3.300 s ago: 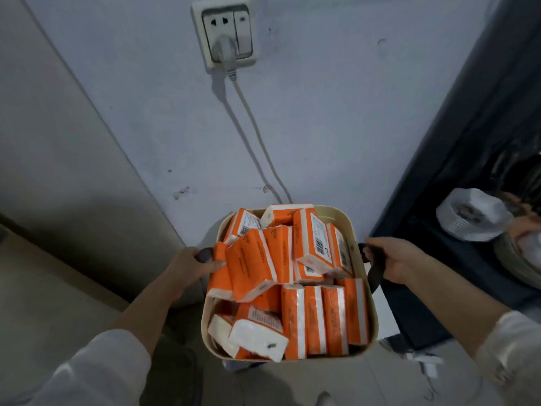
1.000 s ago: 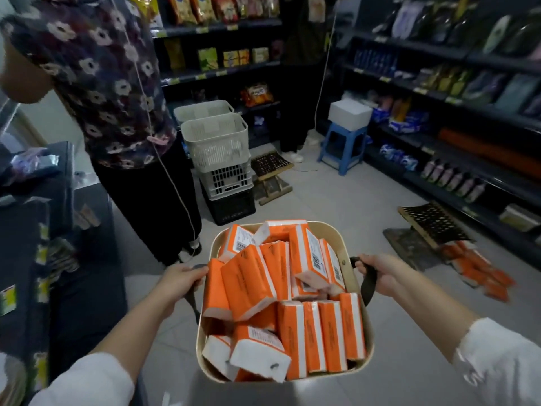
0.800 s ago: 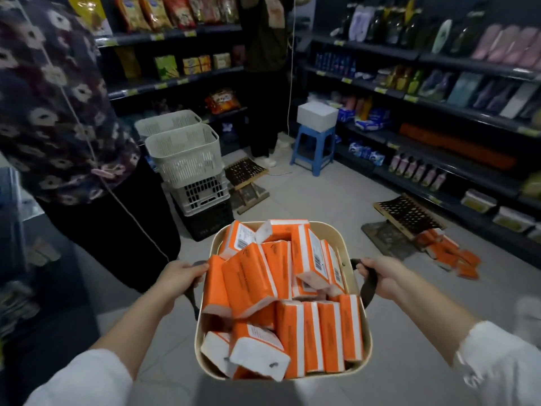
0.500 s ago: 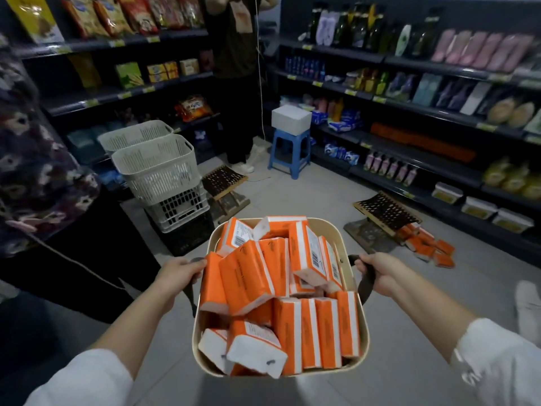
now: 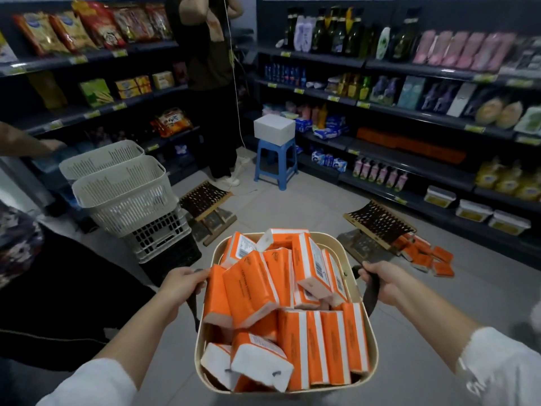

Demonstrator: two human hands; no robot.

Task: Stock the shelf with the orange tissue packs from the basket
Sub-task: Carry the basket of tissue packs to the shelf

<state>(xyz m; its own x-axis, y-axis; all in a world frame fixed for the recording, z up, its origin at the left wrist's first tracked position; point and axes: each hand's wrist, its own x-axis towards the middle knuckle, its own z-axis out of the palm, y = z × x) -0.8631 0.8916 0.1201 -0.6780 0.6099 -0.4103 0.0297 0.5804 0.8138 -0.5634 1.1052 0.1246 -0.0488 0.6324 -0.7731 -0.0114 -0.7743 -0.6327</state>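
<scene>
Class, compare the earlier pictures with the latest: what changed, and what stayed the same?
The carrier turned from the socket wall to the shop shelves, then further right: the blue stool and the person in the floral top slid leftward in view. Nothing was taken or released. The left hand and right hand still grip the basket handles; the tissue packs lie as before.

Glossy film-wrapped packs (image 5: 295,326); seemingly matt plastic basket (image 5: 373,350).
</scene>
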